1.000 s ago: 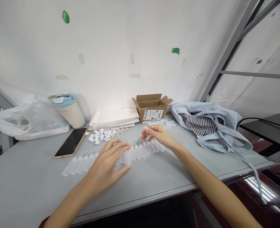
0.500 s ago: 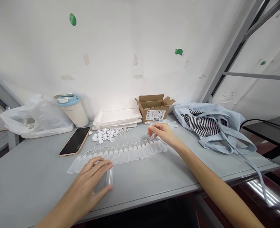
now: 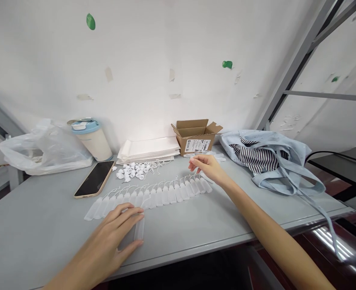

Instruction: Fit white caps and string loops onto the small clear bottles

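So the row [image 3: 165, 195] looks pretty far along: a long line of tubes lying side by side across the table [image 3: 196, 229], each with a white string trailing off its far end. I'd call those done, though I can't swear each cap is seated, too small to see. One more tube [image 3: 139, 229] lies in front of the row, left of its middle, apart from the line. Then there's what's left: a heap of loose white caps [image 3: 132, 171] with strings, up by the phone [image 3: 95, 179], and a few loose tubes [image 3: 218, 156] in front of the box [image 3: 196, 143]. Can't count those, they overlap and the right hand [image 3: 208, 167] is in the way.

Grip-wise, the left hand [image 3: 117, 233] has that single tube pinched end to end, thumb at the near end, fingertips at the far one. The right hand hangs over the right end of the row, fingers loosely curled, and I can't tell if it's pinching anything.

The tube itself is slim, straight and cloudy-clear, kinda like frosted plastic. A string seems to run from its far end toward the row, but the fingers hide where it joins.
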`<action>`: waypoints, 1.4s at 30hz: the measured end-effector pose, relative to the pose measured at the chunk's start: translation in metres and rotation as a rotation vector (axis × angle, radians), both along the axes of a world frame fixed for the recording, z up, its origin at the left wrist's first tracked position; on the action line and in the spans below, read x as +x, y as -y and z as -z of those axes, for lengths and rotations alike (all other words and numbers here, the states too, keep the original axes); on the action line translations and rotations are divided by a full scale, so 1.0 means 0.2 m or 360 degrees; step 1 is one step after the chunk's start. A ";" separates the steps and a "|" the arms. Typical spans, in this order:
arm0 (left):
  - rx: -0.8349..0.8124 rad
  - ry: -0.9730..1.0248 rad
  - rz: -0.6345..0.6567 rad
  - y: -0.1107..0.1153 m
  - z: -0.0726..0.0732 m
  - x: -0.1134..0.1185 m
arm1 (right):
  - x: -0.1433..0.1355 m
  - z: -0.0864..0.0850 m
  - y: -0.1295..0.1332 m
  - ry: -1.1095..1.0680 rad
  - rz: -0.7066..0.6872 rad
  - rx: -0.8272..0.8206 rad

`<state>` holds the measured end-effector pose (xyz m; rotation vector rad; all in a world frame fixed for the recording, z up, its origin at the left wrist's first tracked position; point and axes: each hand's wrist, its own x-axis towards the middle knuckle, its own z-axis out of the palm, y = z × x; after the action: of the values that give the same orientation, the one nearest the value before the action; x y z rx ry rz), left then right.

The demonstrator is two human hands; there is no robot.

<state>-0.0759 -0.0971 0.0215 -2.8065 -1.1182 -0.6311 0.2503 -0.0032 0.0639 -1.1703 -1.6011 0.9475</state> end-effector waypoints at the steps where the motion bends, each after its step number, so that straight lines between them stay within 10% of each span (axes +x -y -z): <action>1: -0.0011 -0.0007 -0.0009 0.00 0.00 0.00 | 0.00 0.00 0.00 0.0006 0.0004 -0.0002; 15: -0.0145 0.0037 -0.0074 -0.02 -0.11 0.01 | 0.06 0.00 -0.05 0.0108 0.0174 0.0054; 23: -0.0288 0.0317 -0.0298 -0.43 -0.27 0.22 | 0.22 0.10 -0.18 0.1005 0.0569 0.0371; 33: -0.0118 0.0126 -0.0352 -0.68 -0.01 0.28 | 0.35 0.16 -0.24 0.1506 0.0603 0.0300; 42: -0.0070 0.0060 -0.0443 -0.68 -0.02 0.25 | 0.40 0.19 -0.27 0.1480 0.0634 0.0206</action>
<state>-0.0264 0.0395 0.0264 -2.6109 -1.5102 -0.6408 0.3302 0.0499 0.0265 -1.8912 -1.9515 -0.0080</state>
